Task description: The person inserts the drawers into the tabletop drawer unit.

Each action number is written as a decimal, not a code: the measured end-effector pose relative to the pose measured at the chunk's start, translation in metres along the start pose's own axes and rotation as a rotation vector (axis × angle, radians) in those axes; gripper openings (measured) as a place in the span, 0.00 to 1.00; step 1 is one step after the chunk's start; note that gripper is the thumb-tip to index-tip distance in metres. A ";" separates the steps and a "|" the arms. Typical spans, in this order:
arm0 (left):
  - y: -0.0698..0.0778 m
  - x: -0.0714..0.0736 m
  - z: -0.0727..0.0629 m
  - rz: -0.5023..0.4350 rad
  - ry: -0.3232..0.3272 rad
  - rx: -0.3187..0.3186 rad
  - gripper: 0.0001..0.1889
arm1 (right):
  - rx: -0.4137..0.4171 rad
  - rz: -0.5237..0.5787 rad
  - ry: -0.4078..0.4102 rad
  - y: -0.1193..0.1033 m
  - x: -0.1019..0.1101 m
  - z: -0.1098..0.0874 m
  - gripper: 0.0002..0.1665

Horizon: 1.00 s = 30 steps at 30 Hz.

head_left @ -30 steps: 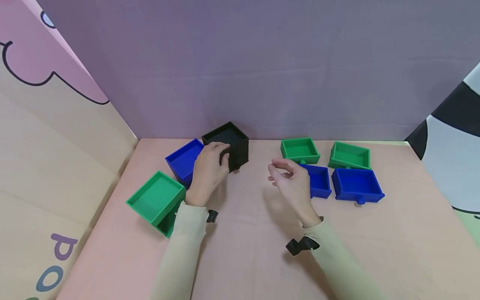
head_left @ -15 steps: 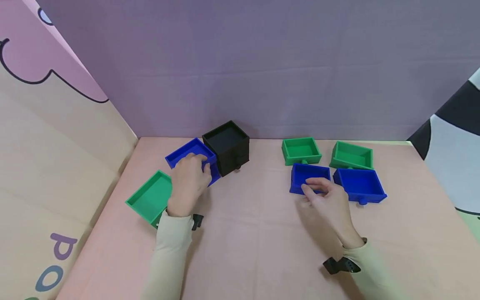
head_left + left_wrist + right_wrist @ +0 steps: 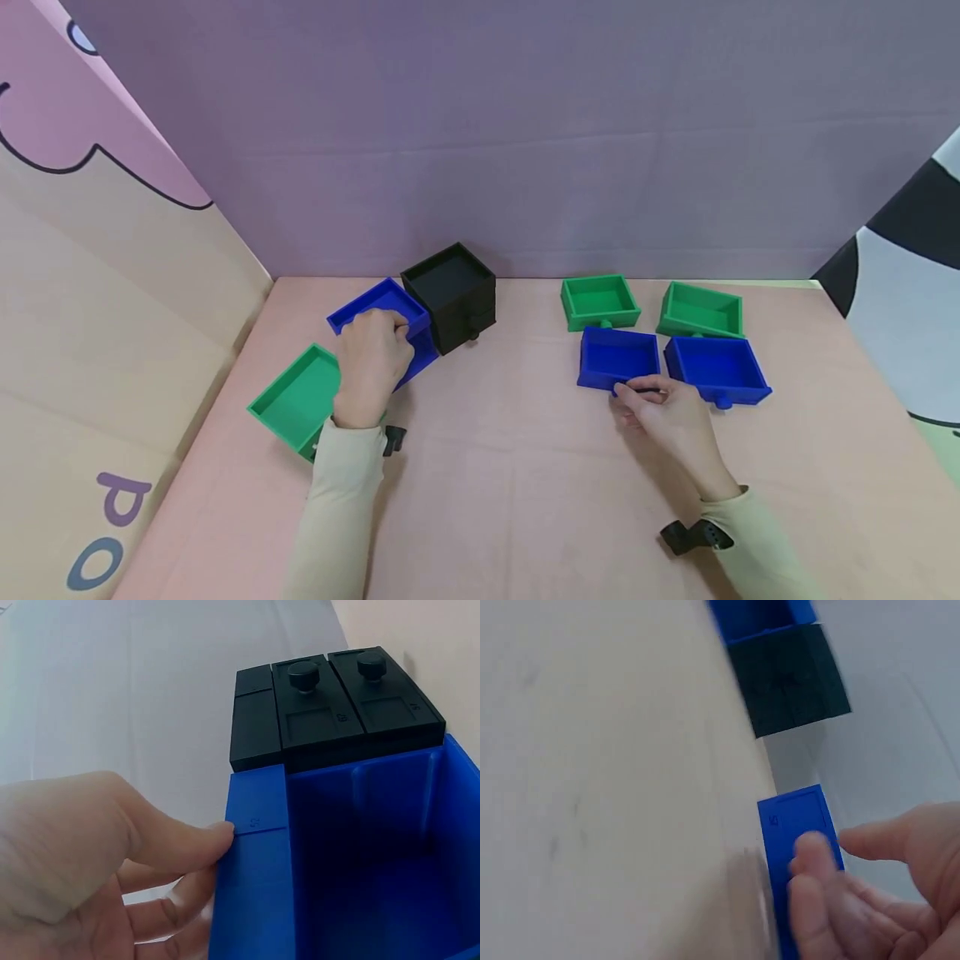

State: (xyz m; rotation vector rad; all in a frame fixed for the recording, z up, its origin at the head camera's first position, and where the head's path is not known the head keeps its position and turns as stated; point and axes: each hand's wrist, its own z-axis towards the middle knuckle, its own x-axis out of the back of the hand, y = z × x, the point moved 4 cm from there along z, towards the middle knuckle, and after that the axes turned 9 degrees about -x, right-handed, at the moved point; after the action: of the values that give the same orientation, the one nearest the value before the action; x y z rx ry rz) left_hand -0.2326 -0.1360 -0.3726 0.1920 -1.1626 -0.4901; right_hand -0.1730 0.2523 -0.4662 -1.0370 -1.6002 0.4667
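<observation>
In the head view my left hand is at the blue drawer cabinet, which has an open hollow in its front. The left wrist view shows the thumb against its top panel, with the other fingers curled below; their tips are hidden behind the cabinet. My right hand pinches the front of the nearer-left blue drawer between thumb and fingers. In the right wrist view those fingers cover part of the drawer front, so its knob cannot be seen. The drawer rests on the table.
A black cabinet with small knobs touches the blue cabinet's right side. The green cabinet stands at its left front. Around the held drawer are another blue drawer and two green drawers. A grey-purple wall rises behind.
My left hand has gone from the black cabinet leftward to the blue cabinet. The right hand has moved right and toward me, uncovering the blue drawer, and now pinches its front.
</observation>
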 end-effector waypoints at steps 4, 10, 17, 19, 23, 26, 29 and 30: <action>0.000 -0.001 -0.002 -0.026 -0.010 0.024 0.09 | 0.020 -0.127 0.037 0.000 -0.002 0.000 0.36; 0.000 -0.001 -0.001 -0.042 -0.026 0.022 0.09 | 0.013 -0.130 0.064 0.003 -0.005 0.004 0.35; -0.002 0.000 -0.002 -0.048 -0.056 0.012 0.09 | 0.052 -0.056 0.084 0.007 -0.005 0.008 0.28; -0.004 0.001 -0.003 -0.039 -0.052 0.008 0.09 | 0.059 -0.033 0.088 0.008 -0.005 0.009 0.27; -0.008 0.004 -0.003 -0.031 -0.047 0.002 0.08 | 0.056 0.006 0.083 0.012 -0.002 0.012 0.29; -0.009 0.005 -0.002 -0.040 -0.049 0.000 0.09 | 0.049 0.006 0.083 0.014 0.001 0.013 0.31; -0.009 0.004 -0.002 -0.056 -0.052 0.006 0.09 | 0.042 0.006 0.084 0.016 0.004 0.014 0.32; -0.009 0.004 -0.001 -0.059 -0.052 0.009 0.09 | 0.040 0.005 0.083 0.016 0.005 0.014 0.33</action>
State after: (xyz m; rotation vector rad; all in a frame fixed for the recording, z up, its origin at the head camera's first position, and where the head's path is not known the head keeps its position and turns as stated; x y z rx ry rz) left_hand -0.2327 -0.1458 -0.3735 0.2231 -1.2128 -0.5445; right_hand -0.1799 0.2681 -0.4794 -1.0177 -1.5093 0.4513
